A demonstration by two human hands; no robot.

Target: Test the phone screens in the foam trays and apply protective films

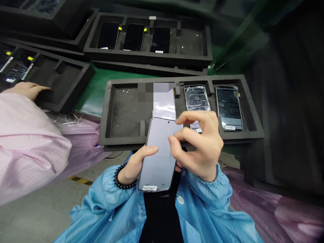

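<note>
My left hand (133, 166) wraps round a smartphone (159, 158), its thumb lying over the front. The phone's screen is a plain pale grey, and a small barcode label sits at its lower end. At the phone's upper right side is my right hand (201, 148), with thumb and fingers curled together in a pinch. Whatever may be between those fingertips is too small to make out. Behind the phone lies a black foam tray (125, 139). In it are a phone with a bright screen (164, 106), a film-covered phone (196, 96) and a phone showing text (229, 106).
Farther back, another foam tray (149, 57) holds three dark phones (134, 37). On the left, a co-worker's hand (27, 90) in a pink sleeve (30, 141) reaches over a further foam tray (60, 87). Small white scraps (128, 91) lie in the near tray.
</note>
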